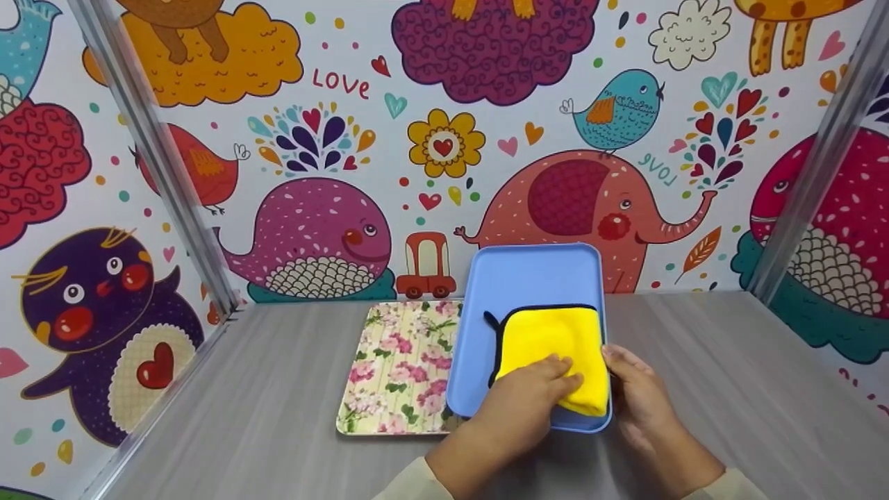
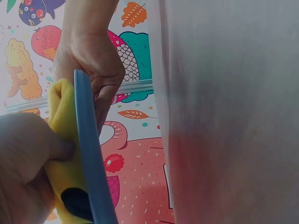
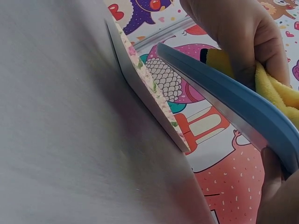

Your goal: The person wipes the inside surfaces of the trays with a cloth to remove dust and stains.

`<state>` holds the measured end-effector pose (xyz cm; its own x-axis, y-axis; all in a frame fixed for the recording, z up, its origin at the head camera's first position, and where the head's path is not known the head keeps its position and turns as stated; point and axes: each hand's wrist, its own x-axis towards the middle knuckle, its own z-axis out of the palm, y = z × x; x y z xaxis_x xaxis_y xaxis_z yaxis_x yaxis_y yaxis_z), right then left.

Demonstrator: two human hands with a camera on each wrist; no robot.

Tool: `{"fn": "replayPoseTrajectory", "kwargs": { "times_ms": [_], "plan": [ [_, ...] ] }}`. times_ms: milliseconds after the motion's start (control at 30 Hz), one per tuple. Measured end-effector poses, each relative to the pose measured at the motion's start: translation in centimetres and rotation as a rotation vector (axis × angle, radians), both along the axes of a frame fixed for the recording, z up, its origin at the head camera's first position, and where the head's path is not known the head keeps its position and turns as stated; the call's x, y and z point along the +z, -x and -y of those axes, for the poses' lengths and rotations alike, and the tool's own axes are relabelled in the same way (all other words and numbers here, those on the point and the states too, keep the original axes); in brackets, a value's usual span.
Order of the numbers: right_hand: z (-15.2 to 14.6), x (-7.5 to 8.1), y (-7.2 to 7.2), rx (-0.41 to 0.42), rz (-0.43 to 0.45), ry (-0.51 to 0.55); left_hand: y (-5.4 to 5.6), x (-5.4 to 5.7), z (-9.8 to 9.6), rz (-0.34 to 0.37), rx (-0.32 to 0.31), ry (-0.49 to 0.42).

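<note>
A light blue tray (image 1: 535,274) is held tilted above the table by my right hand (image 1: 642,396), which grips its right edge with the thumb at the rim and the fingers behind. On the tray's face lies a folded yellow cloth (image 1: 549,330) with black edging and a small black loop. My left hand (image 1: 517,399) presses the cloth against the tray, fingers extended over it. In the left wrist view the cloth (image 2: 70,172) is between the left hand (image 2: 23,158) and the tray (image 2: 88,149). The right wrist view shows the tray's underside clear of the table.
A floral tray (image 1: 396,368) lies on the grey table (image 1: 278,389), partly covered by the blue tray in the head view. Printed panels with cartoon animals (image 1: 319,229) stand behind and at both sides, joined by metal corner posts (image 1: 160,160).
</note>
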<state>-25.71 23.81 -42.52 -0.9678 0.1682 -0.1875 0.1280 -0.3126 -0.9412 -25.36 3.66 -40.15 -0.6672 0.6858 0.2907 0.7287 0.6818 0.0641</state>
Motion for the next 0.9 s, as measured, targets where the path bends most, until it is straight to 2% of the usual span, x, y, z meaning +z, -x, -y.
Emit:
{"fn": "replayPoseTrajectory", "kwargs": {
  "times_ms": [267,400,733,900],
  "plan": [
    [-0.1,0.1,0.0,0.007,-0.002,0.013,0.1,0.5,0.3,0.02,-0.04,0.086],
    [-0.1,0.0,0.0,0.001,-0.007,0.03,0.2,0.6,0.6,-0.011,-0.077,0.123],
    [-0.7,-0.1,0.0,-0.002,-0.022,0.028,0.8,0.5,1.1,-0.11,-0.129,0.13],
    [-1.1,0.0,0.2,-0.006,-0.033,0.027,1.0,0.6,1.3,-0.093,-0.129,0.136]
  ]
}}
